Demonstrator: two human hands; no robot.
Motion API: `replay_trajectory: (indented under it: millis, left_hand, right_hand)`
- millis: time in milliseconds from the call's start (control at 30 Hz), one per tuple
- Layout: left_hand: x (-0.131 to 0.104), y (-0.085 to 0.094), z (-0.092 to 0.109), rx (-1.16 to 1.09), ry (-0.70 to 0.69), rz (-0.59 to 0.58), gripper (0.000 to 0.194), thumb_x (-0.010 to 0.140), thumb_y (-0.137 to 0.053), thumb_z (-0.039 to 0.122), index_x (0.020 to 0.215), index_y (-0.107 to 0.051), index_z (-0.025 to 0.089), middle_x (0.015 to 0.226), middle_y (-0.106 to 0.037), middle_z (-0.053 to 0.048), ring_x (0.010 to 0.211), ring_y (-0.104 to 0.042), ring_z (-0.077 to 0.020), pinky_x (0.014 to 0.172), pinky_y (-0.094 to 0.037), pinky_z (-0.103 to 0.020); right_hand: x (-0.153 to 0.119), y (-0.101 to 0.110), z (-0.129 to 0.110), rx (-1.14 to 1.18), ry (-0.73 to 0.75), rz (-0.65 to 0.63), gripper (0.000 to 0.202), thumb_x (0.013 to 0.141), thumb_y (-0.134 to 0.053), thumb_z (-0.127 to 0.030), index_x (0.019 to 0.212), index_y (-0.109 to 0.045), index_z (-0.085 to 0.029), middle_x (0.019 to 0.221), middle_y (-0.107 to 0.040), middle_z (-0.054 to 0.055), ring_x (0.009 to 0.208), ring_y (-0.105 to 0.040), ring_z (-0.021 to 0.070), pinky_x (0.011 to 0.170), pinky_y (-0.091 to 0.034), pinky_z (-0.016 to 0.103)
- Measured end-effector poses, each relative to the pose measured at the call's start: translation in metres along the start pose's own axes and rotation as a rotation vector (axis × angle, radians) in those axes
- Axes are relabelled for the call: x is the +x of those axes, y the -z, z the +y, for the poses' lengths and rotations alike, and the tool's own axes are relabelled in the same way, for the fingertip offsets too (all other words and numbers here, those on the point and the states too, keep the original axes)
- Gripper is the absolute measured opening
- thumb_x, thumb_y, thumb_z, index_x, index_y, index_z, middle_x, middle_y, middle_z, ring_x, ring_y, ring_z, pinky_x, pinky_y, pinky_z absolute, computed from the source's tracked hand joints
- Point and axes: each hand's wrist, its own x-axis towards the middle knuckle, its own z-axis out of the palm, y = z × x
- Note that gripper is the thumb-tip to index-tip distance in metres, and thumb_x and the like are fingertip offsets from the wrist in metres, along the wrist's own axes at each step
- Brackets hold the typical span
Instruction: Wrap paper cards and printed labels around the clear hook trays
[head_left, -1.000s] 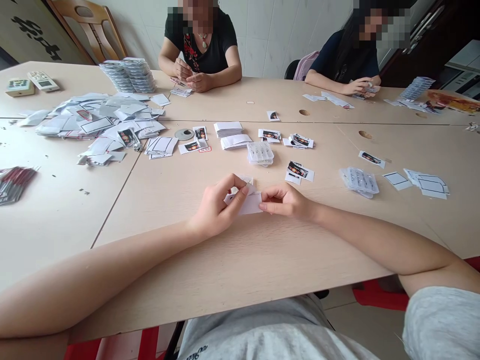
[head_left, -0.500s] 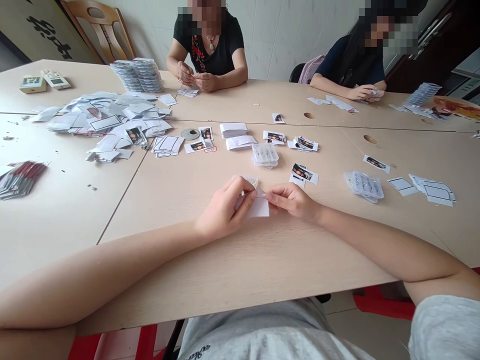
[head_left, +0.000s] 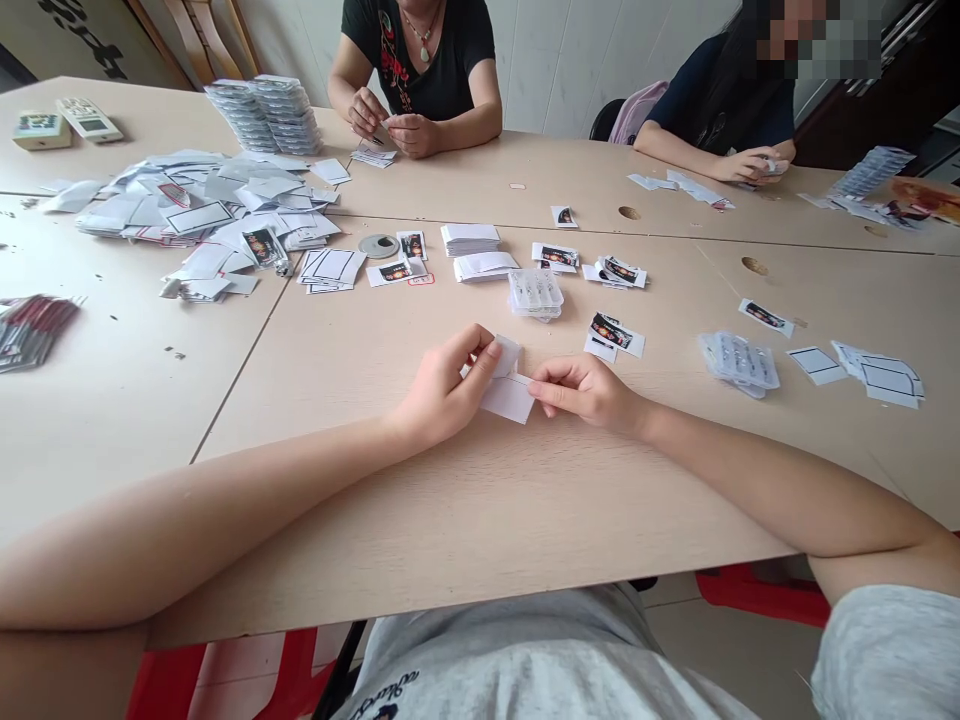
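Pinched between the thumb and fingers of my left hand (head_left: 448,388) is a small white paper piece (head_left: 508,354). Below it, a white card (head_left: 510,398) has its right edge between the thumb and forefinger of my right hand (head_left: 581,388). The two white pieces overlap near my left fingertips; whether they are joined I cannot tell. Just beyond my hands stands a stack of clear plastic boxes (head_left: 535,293). Printed dark labels (head_left: 615,332) lie to the right, close to my right hand.
White card stacks (head_left: 471,240) and a tape roll (head_left: 379,246) lie farther back. A large heap of white packets (head_left: 217,200) spreads at the left. More clear boxes (head_left: 739,362) and bordered cards (head_left: 881,375) lie right. Two people sit across the table (head_left: 420,560), handling small items.
The white paper in my left hand now stands more upright, and the card has tilted. My right hand has shifted slightly at the card's edge. The view has tipped downward a little.
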Motion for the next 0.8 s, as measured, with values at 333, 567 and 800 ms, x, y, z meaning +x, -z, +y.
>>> replay_trajectory:
  millis: [333, 567, 800]
  left_hand:
    - [0.0039, -0.0013, -0.0015, -0.243, 0.175, -0.009, 0.03, 0.089, -0.047, 0.042, 0.072, -0.045, 0.018, 0.062, -0.041, 0.003, 0.055, -0.037, -0.0092, 0.049, -0.031, -0.024]
    - [0.0058, -0.0012, 0.0015, -0.321, 0.268, 0.047, 0.029, 0.089, -0.048, 0.04, 0.071, -0.044, 0.017, 0.064, -0.044, 0.002, 0.057, -0.038, -0.0092, 0.051, -0.032, -0.023]
    - [0.0088, -0.0001, 0.0012, -0.369, 0.287, 0.08, 0.026, 0.089, -0.048, 0.037, 0.071, -0.045, 0.017, 0.064, -0.045, 0.002, 0.058, -0.039, -0.0089, 0.053, -0.032, -0.022]
  right_hand:
    - [-0.0003, 0.0003, 0.0005, -0.022, 0.005, 0.014, 0.031, 0.085, -0.056, -0.038, 0.063, -0.053, -0.017, 0.057, -0.05, -0.002, 0.054, -0.04, 0.009, 0.051, -0.029, 0.026]
    - [-0.0003, 0.0004, 0.0017, -0.008, 0.02, 0.0, 0.027, 0.085, -0.057, -0.035, 0.065, -0.056, -0.016, 0.057, -0.051, -0.002, 0.054, -0.041, 0.0088, 0.051, -0.03, 0.025]
    - [0.0, 0.0011, -0.0013, 0.017, -0.008, 0.009, 0.022, 0.083, -0.059, -0.033, 0.068, -0.06, -0.016, 0.058, -0.052, -0.002, 0.055, -0.044, 0.0092, 0.053, -0.033, 0.024]
